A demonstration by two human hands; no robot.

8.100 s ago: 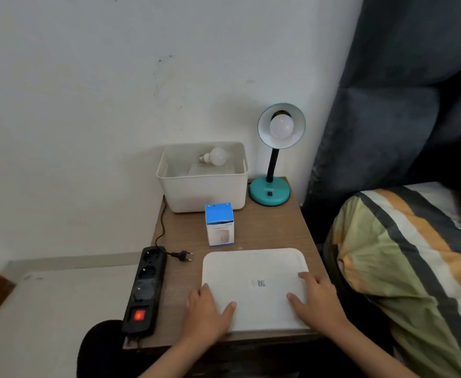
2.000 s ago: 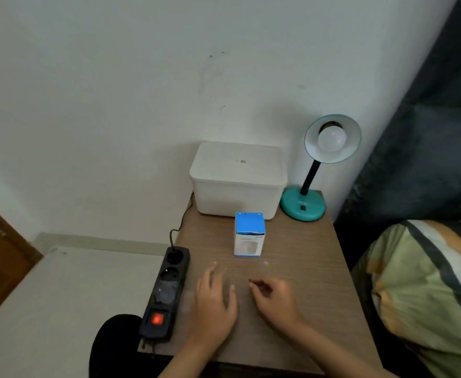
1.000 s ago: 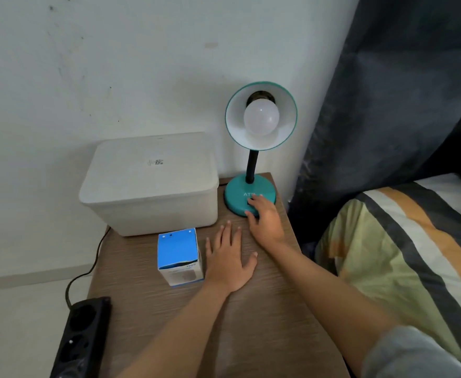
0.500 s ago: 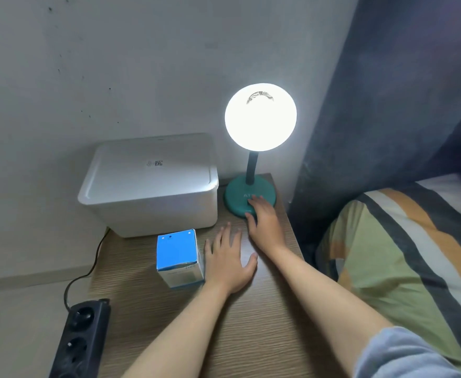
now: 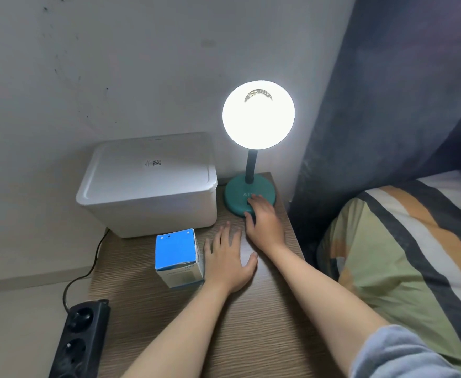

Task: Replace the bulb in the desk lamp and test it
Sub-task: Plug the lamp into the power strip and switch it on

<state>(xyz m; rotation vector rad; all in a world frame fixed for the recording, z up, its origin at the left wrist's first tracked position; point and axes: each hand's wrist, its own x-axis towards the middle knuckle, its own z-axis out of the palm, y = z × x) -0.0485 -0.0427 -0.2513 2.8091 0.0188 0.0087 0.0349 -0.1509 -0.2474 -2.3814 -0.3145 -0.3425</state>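
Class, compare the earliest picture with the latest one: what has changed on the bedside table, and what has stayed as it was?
The lid now closes the white bin. The right hand moved to the lamp base, fingers on its switch, and the lamp is now lit. The left hand lies flat on the table. The blue box stayed upright.

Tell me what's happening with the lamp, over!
Right hand fingers pressing on lamp base. Left hand flat on table. Lamp head glowing. Nothing blocking.

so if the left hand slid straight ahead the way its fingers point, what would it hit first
Probably the lower right corner of the white lidded box. The left hand lies flat on the table, fingers pointing towards it; depth is unclear, and it could slip between the box and the lamp base.
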